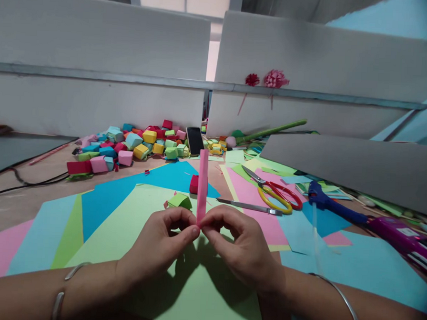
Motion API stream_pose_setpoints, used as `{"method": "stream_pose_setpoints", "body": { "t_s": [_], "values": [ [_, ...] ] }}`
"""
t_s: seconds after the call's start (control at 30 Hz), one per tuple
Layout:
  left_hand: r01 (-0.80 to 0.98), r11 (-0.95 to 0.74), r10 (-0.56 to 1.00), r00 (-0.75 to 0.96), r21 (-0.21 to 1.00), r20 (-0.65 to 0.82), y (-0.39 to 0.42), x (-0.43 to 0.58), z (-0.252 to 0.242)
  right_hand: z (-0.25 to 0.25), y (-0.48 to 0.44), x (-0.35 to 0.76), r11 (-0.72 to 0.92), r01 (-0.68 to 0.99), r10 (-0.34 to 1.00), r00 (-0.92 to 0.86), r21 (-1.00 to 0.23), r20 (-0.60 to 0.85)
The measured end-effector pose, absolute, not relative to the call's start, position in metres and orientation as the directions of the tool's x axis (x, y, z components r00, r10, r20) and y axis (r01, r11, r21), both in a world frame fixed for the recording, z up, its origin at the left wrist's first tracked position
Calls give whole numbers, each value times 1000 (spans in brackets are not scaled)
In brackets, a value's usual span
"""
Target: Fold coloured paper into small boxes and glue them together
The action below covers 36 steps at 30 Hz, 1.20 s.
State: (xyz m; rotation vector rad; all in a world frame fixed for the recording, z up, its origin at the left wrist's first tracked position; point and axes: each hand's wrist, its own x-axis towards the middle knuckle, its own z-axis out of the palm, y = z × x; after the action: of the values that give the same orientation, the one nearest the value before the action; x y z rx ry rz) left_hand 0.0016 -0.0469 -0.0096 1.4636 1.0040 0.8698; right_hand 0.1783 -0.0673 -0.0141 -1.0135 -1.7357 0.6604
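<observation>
Between both hands a narrow pink paper strip (202, 185) stands upright, pinched at its lower end. My left hand (161, 241) grips its left side with thumb and forefinger. From the right, my right hand (243, 242) pinches the same end, fingertips nearly meeting the left ones. Under the hands lies a light green paper sheet (123, 241). Just behind the strip sit a green folded paper piece (179, 200) and a small red paper box (194, 184), the latter partly hidden by the strip.
Several colourful paper boxes (126, 157) are heaped at the back left, near a phone (194, 141). Scissors (272, 189) and a metal blade (250, 207) lie right of centre. A purple and blue glue gun (392, 231) rests at right. Paper flowers (276, 79) hang on the white board behind.
</observation>
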Motion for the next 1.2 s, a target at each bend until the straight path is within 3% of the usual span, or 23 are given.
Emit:
{"method": "stream_pose_setpoints", "body": {
  "t_s": [0.2, 0.3, 0.5, 0.67, 0.87, 0.93, 1.1, 1.2],
  "values": [
    [118, -57, 936, 352, 991, 12, -50, 2, -5, -15, -70, 175, 507, 359, 857, -113, -784, 502],
    [130, -93, 937, 348, 987, 42, -51, 3, -1, -15, -71, 175, 573, 395, 807, -124, -718, 577],
    [143, -218, 937, 306, 965, 167, -53, 3, -1, -11, -68, 179, 769, 425, 600, -220, -478, 769],
    [69, -92, 937, 345, 993, 62, -55, 3, -4, -12, -65, 181, 822, 521, 417, -271, -232, 868],
    [-64, 16, 905, 426, 998, 12, -54, -1, -9, -10, -66, 186, 842, 538, 293, -409, -31, 864],
    [-40, 18, 906, 423, 999, 0, -52, -1, -10, -9, -67, 185, 838, 544, 320, -407, -55, 856],
    [-2, 10, 912, 410, 1000, -9, -52, 1, -9, -11, -67, 181, 816, 492, 485, -300, -302, 821],
    [-11, 42, 906, 421, 999, -33, -51, 1, -12, -14, -66, 181, 804, 480, 520, -282, -351, 806]
  ]
}}
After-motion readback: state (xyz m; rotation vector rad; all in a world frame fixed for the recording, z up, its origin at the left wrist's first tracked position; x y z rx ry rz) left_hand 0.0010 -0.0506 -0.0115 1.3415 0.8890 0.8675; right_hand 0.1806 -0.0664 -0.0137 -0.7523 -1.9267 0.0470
